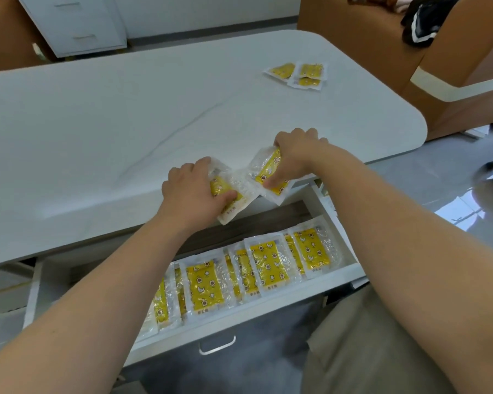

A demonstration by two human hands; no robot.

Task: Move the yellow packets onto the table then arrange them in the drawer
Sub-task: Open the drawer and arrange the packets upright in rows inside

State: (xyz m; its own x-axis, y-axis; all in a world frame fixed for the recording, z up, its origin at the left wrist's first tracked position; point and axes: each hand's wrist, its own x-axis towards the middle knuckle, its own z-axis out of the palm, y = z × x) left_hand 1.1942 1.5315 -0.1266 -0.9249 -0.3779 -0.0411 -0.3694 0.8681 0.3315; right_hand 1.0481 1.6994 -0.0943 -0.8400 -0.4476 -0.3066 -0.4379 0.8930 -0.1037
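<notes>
My left hand (192,190) grips a yellow packet (234,203) in clear wrap at the front edge of the white table (125,123). Just to its right, my right hand (293,155) pinches a second yellow packet (264,172), tilted, over the same edge. Below them the white drawer (350,270) stands pulled out, and several yellow packets (268,264) lie in an overlapping row inside it. Three more yellow packets (299,74) lie in a small cluster at the far right of the tabletop.
A brown and white seat (453,81) with dark clothing stands beyond the table's right end. A white cabinet (77,24) with drawers stands at the back left. A closed drawer front with a metal handle (217,346) sits under the pulled-out one. My lap is at the lower right.
</notes>
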